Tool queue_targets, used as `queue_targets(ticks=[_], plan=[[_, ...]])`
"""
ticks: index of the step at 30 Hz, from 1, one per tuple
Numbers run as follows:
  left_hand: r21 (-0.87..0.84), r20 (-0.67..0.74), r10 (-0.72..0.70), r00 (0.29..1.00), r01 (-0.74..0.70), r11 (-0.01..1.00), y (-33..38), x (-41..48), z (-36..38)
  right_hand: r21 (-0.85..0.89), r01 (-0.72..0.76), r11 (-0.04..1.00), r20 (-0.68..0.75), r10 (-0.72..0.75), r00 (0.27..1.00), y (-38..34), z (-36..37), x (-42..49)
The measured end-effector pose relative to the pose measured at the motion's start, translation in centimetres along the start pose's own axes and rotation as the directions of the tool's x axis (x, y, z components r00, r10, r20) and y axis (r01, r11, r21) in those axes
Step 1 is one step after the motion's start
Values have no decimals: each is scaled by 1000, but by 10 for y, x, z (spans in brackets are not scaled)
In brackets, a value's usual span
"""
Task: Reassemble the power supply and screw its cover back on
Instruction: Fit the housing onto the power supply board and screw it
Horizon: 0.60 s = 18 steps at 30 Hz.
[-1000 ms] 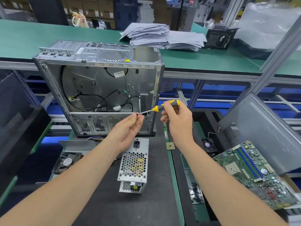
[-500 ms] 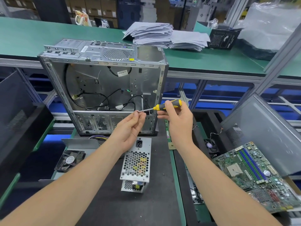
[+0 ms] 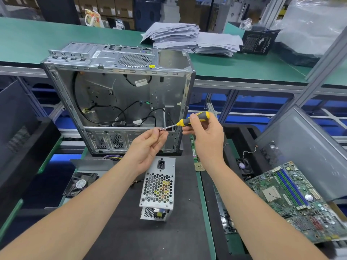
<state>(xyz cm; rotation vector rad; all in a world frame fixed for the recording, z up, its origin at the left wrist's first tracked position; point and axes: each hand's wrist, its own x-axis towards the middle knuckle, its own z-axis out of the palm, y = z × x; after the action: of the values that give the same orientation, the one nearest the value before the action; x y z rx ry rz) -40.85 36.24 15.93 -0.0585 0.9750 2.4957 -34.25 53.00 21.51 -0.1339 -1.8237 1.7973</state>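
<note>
Looks early: holds the screwdriver [image 3: 183,121] in the right grip [image 3: 204,136], pinches its tip with the left grip [image 3: 148,145], power supply [image 3: 158,188] untouched on the table [image 3: 131,241].

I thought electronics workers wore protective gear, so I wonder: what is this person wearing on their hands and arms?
Nothing that shows. The left hand and right hand are bare, with no gloves, rings or watch. Both forearms are uncovered to the picture's edge, so no sleeve or wrist strap is in view.
</note>
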Motion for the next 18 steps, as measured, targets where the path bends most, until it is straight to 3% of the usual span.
queue_targets(ticks=[10, 18], plan=[[80, 11, 51, 999, -52, 995, -3, 2, -3, -6, 0, 1000, -6, 0, 1000, 2, -2, 1], [110, 11, 4, 1000, -5, 994, -1, 2, -8, 43, 20, 999, 190, -27, 981, 1, -4, 5]])
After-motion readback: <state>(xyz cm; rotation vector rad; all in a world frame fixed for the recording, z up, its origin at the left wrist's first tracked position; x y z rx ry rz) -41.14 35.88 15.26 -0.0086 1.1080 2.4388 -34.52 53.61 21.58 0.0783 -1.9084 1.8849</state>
